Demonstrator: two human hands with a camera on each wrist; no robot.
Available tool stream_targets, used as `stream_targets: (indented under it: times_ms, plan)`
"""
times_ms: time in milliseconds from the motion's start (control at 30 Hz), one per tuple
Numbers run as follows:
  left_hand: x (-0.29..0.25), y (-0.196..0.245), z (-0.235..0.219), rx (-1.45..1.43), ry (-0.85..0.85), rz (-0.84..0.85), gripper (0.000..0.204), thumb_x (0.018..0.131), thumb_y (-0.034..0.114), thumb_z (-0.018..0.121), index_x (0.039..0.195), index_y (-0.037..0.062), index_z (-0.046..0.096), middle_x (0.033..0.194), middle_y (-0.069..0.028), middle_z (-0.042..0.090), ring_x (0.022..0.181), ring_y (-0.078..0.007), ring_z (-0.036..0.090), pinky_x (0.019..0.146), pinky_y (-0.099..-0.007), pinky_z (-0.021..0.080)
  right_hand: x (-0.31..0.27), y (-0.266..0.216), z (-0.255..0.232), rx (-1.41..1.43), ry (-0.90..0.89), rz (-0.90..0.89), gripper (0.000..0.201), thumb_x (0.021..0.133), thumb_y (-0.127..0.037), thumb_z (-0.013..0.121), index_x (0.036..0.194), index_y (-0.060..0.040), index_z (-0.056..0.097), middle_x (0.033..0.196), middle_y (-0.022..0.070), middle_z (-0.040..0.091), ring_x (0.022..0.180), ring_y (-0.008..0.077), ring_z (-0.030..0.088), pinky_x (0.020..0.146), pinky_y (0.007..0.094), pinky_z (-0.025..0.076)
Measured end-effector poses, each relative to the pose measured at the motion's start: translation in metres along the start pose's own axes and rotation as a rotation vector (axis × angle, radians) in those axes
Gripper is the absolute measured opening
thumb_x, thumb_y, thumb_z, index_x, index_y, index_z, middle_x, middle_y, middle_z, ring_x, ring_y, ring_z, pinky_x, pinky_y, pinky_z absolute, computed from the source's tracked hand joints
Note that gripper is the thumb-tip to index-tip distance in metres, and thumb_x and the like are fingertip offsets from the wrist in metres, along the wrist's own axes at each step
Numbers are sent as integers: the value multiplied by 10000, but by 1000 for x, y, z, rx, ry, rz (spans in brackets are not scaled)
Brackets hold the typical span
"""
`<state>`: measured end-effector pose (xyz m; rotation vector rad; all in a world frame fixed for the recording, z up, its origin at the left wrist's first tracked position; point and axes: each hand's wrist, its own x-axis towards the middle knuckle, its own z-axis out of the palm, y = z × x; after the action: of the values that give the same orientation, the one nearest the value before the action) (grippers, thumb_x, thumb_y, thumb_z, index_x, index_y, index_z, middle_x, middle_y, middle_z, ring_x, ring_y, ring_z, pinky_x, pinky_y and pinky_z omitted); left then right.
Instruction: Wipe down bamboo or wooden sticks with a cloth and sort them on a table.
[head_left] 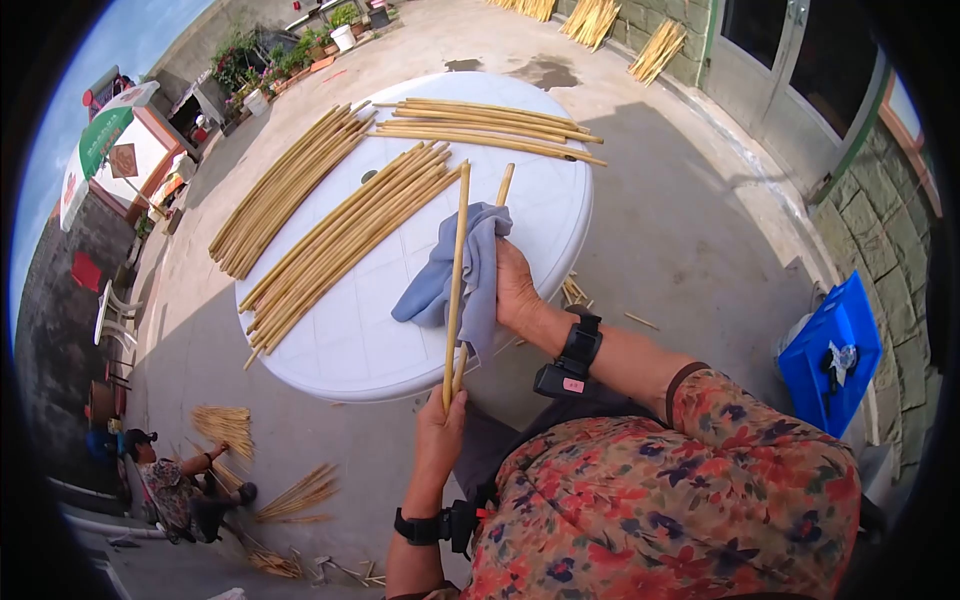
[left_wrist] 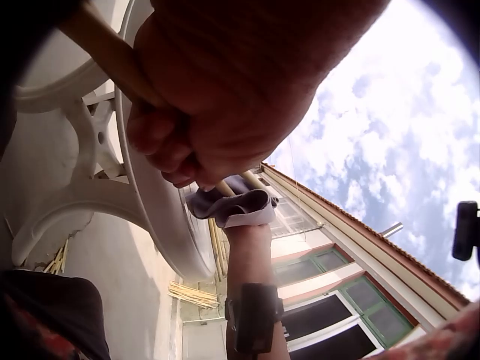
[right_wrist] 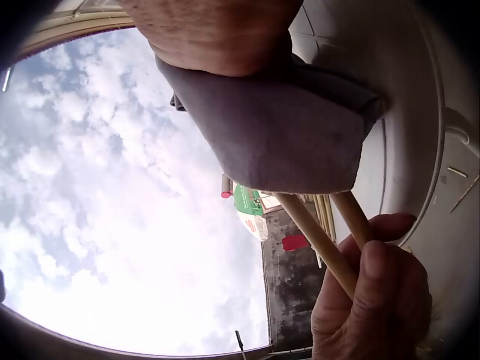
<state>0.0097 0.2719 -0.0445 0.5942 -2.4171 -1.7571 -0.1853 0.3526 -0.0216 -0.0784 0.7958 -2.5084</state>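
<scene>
My left hand (head_left: 438, 432) grips two straight tan sticks (head_left: 459, 240) near their lower ends, below the front edge of the white table (head_left: 400, 372). A grey-blue cloth (head_left: 430, 285) is bunched in my right hand (head_left: 514, 285), wrapped about one of the sticks partway up. That stick's top (head_left: 506, 182) pokes out beyond the cloth, while the other passes in front of it. In the right wrist view both sticks (right_wrist: 319, 244) run from under the cloth (right_wrist: 277, 135) to the thumb and fingers of the left hand (right_wrist: 382, 300).
Sticks lie on the table in a left bundle (head_left: 290, 195), a middle bundle (head_left: 345, 240) and a looser far group (head_left: 480, 125). A blue bin (head_left: 835, 350) stands at the right. At lower left a seated person (head_left: 175, 485) reaches toward stalks (head_left: 222, 425) on the ground.
</scene>
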Motion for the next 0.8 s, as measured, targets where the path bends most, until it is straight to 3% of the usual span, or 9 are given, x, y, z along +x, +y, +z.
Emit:
stream_targets:
  times_ms: [167,267,300,333,433,567,600,733,800]
  plan:
    - [-29,-2,-15,147,36,54,151,886,142,508,947,6,533,629,-4,448,580,-73,404,530,-237,368,39,-21,-25,106,50,-19,242,822,-323,574,853,-85,545,769,43,561,709,153,541,664,304,481]
    - [-43,-5,-22,188,6,-64,150,882,144,519,945,9,542,635,0,453,587,-74,405,536,-235,368,47,-25,-37,147,26,-24,202,828,-284,564,859,-85,551,803,53,564,756,168,544,703,326,479]
    - [-47,-12,-24,162,12,-40,160,880,150,512,943,9,552,612,13,449,538,-68,399,495,-232,353,46,-27,-35,154,10,-45,191,830,-273,559,861,-85,552,801,53,564,758,170,544,708,328,478]
    - [-52,-18,-27,136,18,-15,171,877,156,506,942,8,561,589,26,445,488,-62,392,453,-229,338,45,-31,-29,148,111,-71,177,796,-272,591,783,-105,532,706,31,527,635,149,525,579,300,473]
    - [-71,-26,-39,84,-9,-144,154,873,150,542,937,12,567,619,19,450,547,-56,389,490,-206,334,50,-45,-41,85,106,-77,164,811,-265,570,785,-107,533,708,31,526,632,152,526,577,302,472]
    - [-81,-46,-48,-151,-26,-222,176,887,179,525,944,17,564,596,24,451,494,-36,378,442,-185,306,53,-49,-49,115,79,-73,170,841,-265,525,837,-98,558,774,59,558,711,187,549,655,337,491]
    - [-81,-39,-49,-220,-3,-249,190,895,197,512,959,23,555,585,25,450,468,-34,373,419,-182,295,56,-49,-56,109,25,-38,238,885,-292,456,943,-87,562,913,90,590,855,234,555,790,378,475]
    - [-71,-36,-63,-237,-89,-230,226,912,250,475,962,35,523,561,17,448,406,-42,361,364,-185,281,66,-54,-68,194,101,-89,271,891,-326,438,962,-93,557,936,90,593,876,237,553,802,382,470]
    - [-70,-40,-73,-350,-34,-244,226,913,259,472,935,38,516,552,15,440,402,-47,364,360,-187,282,66,-68,-70,250,-59,-139,290,894,-339,424,979,-93,552,957,91,596,896,235,554,812,382,470]
